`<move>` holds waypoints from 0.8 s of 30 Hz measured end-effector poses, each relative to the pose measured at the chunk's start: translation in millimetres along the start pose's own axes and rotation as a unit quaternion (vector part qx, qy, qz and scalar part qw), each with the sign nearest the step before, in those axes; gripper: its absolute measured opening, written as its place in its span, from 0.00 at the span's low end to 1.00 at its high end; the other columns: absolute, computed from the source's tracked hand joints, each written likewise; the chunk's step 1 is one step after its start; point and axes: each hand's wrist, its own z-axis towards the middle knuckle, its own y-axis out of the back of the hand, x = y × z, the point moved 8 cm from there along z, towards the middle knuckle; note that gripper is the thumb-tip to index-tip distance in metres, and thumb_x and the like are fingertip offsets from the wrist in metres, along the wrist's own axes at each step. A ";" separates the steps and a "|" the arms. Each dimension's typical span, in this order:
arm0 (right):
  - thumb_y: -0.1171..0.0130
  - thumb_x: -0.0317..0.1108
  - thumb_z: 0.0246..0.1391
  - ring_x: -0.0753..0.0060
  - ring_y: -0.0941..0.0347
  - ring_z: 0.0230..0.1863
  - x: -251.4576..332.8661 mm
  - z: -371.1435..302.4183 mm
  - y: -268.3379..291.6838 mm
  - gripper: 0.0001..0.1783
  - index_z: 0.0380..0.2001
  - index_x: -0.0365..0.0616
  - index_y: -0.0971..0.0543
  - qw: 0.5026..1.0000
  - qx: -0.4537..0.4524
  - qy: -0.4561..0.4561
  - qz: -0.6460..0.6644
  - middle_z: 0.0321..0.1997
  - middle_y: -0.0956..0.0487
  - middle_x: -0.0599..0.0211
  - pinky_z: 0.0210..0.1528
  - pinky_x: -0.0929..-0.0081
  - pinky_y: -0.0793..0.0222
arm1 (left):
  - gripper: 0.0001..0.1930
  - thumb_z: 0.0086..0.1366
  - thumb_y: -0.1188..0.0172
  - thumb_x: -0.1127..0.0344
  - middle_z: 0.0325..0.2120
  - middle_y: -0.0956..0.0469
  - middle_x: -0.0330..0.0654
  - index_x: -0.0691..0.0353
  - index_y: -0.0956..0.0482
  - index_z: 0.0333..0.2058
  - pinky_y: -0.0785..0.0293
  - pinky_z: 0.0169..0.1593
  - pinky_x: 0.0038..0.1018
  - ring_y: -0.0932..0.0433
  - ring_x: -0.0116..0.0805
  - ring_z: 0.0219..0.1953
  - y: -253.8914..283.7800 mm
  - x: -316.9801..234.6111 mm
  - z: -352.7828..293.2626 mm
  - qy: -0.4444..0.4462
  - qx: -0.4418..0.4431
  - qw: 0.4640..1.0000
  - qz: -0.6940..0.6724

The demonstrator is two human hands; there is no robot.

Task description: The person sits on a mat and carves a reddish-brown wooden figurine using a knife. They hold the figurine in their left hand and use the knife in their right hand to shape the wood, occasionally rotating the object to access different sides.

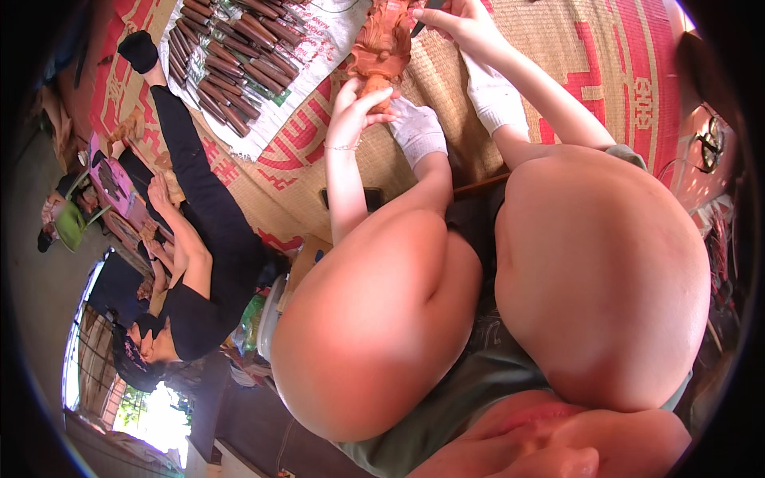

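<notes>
A reddish-brown carved wooden figure (385, 44) lies near the top edge, between my hands and partly cut off by the frame. My left hand (358, 115) is closed round its near end, thumb across the wood. At the figure's right side, my right hand (464, 24) pinches a small dark piece (418, 27) whose kind I cannot make out. Its fingertips are right beside the carving. Just under the figure is my left foot in a white sock (416, 130); the other sock (496, 95) is below my right wrist.
Many wood-handled carving tools (239, 60) lie in rows on a white printed sheet (307, 76) at upper left. A red-patterned woven mat (586, 80) covers the floor. To the left sits a person in black (207, 263), working with both hands; a green chair (70, 225) is farther off.
</notes>
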 end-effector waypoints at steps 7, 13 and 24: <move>0.39 0.32 0.50 0.82 0.31 0.29 -16.6 -19.7 -8.3 0.13 0.38 0.44 0.29 0.995 0.008 -0.075 -0.065 0.31 0.26 0.71 0.26 0.82 0.35 | 0.19 0.57 0.42 0.66 0.31 0.23 0.57 0.70 0.35 0.43 0.21 0.27 0.25 0.20 0.38 0.24 -0.8 22.9 3.4 0.013 -0.001 0.999 -0.031; 0.40 0.35 0.51 0.80 0.30 0.30 -16.8 -26.3 -22.5 0.15 0.41 0.43 0.29 0.984 0.069 -0.127 -0.107 0.32 0.25 0.69 0.27 0.80 0.33 | 0.18 0.62 0.49 0.61 0.33 0.24 0.61 0.69 0.36 0.44 0.28 0.20 0.17 0.22 0.34 0.21 -2.4 17.8 4.0 -0.001 0.047 0.998 -0.047; 0.44 0.39 0.54 0.74 0.27 0.32 -1.2 -37.6 -18.7 0.20 0.47 0.40 0.30 0.974 0.064 -0.122 -0.180 0.36 0.22 0.63 0.34 0.75 0.30 | 0.20 0.63 0.51 0.59 0.33 0.24 0.62 0.71 0.34 0.45 0.34 0.16 0.13 0.25 0.29 0.18 -9.6 4.6 -7.8 0.006 0.050 0.993 -0.102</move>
